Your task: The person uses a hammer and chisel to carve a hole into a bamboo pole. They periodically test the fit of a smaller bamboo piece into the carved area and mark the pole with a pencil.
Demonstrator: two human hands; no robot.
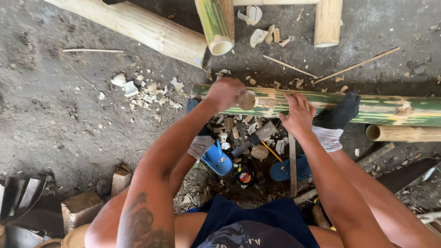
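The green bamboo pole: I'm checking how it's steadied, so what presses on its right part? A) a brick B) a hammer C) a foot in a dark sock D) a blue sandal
C: a foot in a dark sock rests on the green bamboo pole, beside the right hand.

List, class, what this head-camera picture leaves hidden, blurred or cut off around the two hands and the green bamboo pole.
- Left hand: motion-blurred; the pale tool it grips cannot be identified.
- Green bamboo pole: right end cut off by the frame edge.
- Pole's left end: hidden behind the left hand.
- Right hand: its palm covers its contact with the pole.
- Hammer: handle partly buried among chips.
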